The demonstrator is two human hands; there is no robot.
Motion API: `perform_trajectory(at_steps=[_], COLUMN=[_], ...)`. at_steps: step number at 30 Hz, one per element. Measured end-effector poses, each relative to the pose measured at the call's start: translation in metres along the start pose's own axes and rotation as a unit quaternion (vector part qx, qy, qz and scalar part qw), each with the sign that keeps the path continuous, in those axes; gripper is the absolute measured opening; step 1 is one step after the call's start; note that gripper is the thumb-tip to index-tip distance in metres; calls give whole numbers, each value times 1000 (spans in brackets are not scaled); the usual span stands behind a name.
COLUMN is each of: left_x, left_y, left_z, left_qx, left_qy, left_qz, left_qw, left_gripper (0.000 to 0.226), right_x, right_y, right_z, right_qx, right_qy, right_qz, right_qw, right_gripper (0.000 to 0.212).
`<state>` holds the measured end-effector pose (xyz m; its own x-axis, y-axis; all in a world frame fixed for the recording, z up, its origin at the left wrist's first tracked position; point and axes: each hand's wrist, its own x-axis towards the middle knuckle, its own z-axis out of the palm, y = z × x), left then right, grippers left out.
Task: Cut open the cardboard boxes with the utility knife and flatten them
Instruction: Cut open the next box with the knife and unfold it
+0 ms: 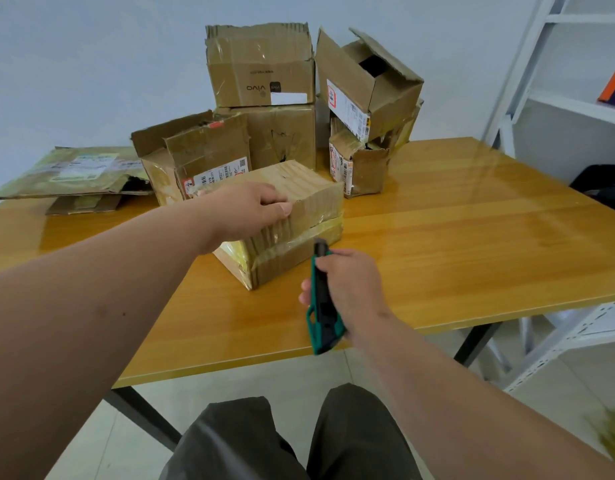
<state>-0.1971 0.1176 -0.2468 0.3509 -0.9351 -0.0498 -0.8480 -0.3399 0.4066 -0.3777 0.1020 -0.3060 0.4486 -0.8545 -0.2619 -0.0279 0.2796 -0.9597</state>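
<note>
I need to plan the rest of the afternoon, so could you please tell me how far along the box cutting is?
Done: flattened cardboard lies at the table's far left. In hand: the left hand steadies a taped box near the front, and the right hand holds the green utility knife beside it; no cut shows yet. Left: about five boxes stacked behind.
</note>
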Motion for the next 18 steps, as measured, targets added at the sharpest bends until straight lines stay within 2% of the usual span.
perform_trajectory(at_steps=[4,10,18], left_x=[2,3,7], left_y=[-1,-1,0], left_z=[0,-1,2], left_qx=[38,40,37], left_qy=[-8,-23,-19], left_qz=[6,9,6], left_qw=[999,999,999], left_gripper=[50,47,46], right_x=[12,20,15], right_y=[-4,-4,-3], right_z=[-11,1,16], right_qx=[24,-16,-6], right_qy=[35,1,-4], right_qz=[-11,-3,15], right_qw=[999,1000,1000], right_gripper=[19,17,21])
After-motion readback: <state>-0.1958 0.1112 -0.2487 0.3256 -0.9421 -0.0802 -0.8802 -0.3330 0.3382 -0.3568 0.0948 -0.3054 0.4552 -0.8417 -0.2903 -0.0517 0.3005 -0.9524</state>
